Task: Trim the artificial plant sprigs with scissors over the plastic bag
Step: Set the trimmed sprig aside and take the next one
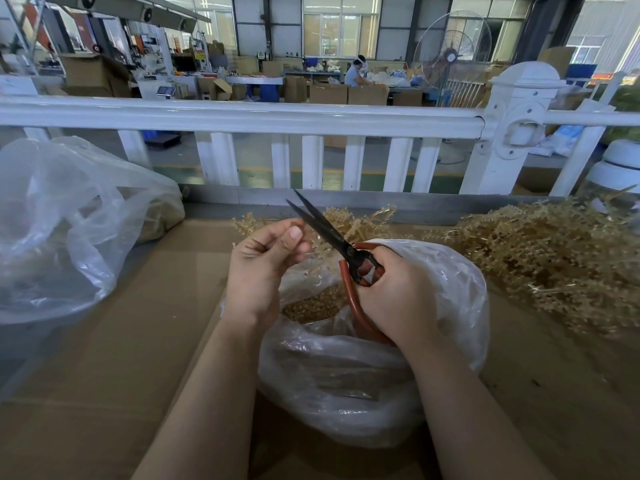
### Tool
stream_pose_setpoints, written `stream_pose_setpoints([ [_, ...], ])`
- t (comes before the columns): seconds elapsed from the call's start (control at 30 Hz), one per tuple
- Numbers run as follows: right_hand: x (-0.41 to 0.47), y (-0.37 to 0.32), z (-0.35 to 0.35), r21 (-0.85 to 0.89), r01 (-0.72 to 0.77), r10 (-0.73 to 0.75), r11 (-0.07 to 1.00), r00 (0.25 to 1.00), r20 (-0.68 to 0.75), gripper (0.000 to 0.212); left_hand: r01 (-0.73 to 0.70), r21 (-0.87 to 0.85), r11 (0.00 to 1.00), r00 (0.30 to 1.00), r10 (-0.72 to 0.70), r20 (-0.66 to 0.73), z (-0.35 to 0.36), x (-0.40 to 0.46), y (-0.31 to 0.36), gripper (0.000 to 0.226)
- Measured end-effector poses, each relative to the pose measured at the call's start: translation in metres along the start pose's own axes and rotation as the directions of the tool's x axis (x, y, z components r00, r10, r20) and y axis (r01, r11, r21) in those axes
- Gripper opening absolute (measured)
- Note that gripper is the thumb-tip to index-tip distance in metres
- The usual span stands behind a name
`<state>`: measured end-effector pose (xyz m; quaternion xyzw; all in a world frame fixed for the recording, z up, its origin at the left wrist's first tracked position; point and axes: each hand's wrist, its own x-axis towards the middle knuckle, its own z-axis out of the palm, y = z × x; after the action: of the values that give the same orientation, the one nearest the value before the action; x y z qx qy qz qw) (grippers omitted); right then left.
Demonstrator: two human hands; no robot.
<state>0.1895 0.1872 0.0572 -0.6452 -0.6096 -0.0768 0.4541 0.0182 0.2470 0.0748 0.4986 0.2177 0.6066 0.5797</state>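
While your left hand [266, 258] pinches the beige plastic sprig [349, 225] over the clear plastic bag [450, 306], keep the red-handled black scissors [332, 233], gripped in your right hand [394, 292], blades parted, close to the fingers [294, 233] & snip clean.

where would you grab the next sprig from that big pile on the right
Probably by a thin stem end, pinched between thumb and fingertips as the left hand does with the sprig it holds. The pile is a loose tangle on the cardboard, so come from its near left edge and lift upward.
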Motion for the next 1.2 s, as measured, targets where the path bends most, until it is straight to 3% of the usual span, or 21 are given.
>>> stream_pose_setpoints([
  [0.2, 0.001, -0.004, -0.003, 0.209, -0.104, 0.140, 0.972, 0.975, -0.170, 0.023, 0.034, -0.369, 0.929, 0.999, -0.020, 0.043, -0.007, 0.003, 0.012, 0.016],
  [0.3, 0.000, -0.005, -0.003, 0.259, -0.113, 0.171, 0.959, 0.962, -0.213, 0.021, 0.027, -0.485, 0.874, 0.999, -0.006, 0.045, -0.007, 0.004, 0.019, 0.023],
  [0.37, 0.001, -0.005, -0.003, 0.290, -0.133, 0.200, 0.948, 0.956, -0.214, 0.028, 0.015, -0.619, 0.785, 0.999, 0.007, 0.034, -0.012, 0.004, 0.026, 0.018],
  [0.5, 0.003, -0.005, -0.005, 0.349, -0.176, 0.251, 0.921, 0.951, -0.183, 0.034, -0.012, -0.863, 0.506, 1.000, 0.026, 0.002, -0.038, 0.001, 0.039, 0.016],
  [0.57, 0.003, -0.006, -0.007, 0.375, -0.188, 0.266, 0.908, 0.949, -0.169, 0.046, -0.110, -0.873, 0.475, 0.991, -0.010, -0.130, -0.052, 0.001, 0.042, 0.010],
  [0.7, 0.003, -0.005, -0.009, 0.374, -0.198, 0.274, 0.906, 0.948, -0.161, 0.050, -0.297, -0.772, 0.562, 0.869, -0.176, -0.462, -0.072, 0.001, 0.046, 0.026],
  [0.8, 0.004, -0.005, -0.009, 0.372, -0.216, 0.287, 0.903, 0.947, -0.147, 0.048, -0.346, -0.703, 0.622, 0.750, -0.267, -0.605, -0.081, -0.002, 0.045, 0.011],
  [0.93, 0.005, -0.006, -0.010, 0.366, -0.240, 0.309, 0.899, 0.941, -0.141, 0.047, -0.347, -0.427, 0.835, 0.544, -0.192, -0.817, -0.084, 0.000, 0.041, 0.030],
  [1.03, 0.005, -0.008, -0.010, 0.371, -0.241, 0.311, 0.897, 0.940, -0.140, 0.051, -0.232, -0.170, 0.958, 0.399, -0.066, -0.915, -0.083, 0.004, 0.039, 0.025],
  [1.1, 0.005, -0.009, -0.010, 0.377, -0.248, 0.317, 0.893, 0.939, -0.133, 0.055, 0.014, 0.063, 0.998, 0.324, 0.055, -0.945, -0.082, 0.005, 0.035, 0.045],
  [1.17, 0.005, -0.009, -0.011, 0.383, -0.253, 0.323, 0.889, 0.937, -0.131, 0.054, 0.244, 0.332, 0.911, 0.301, 0.254, -0.919, -0.075, 0.005, 0.035, 0.066],
  [1.2, 0.005, -0.009, -0.012, 0.385, -0.254, 0.325, 0.887, 0.936, -0.132, 0.052, 0.260, 0.454, 0.852, 0.331, 0.363, -0.871, -0.071, 0.004, 0.035, 0.065],
])
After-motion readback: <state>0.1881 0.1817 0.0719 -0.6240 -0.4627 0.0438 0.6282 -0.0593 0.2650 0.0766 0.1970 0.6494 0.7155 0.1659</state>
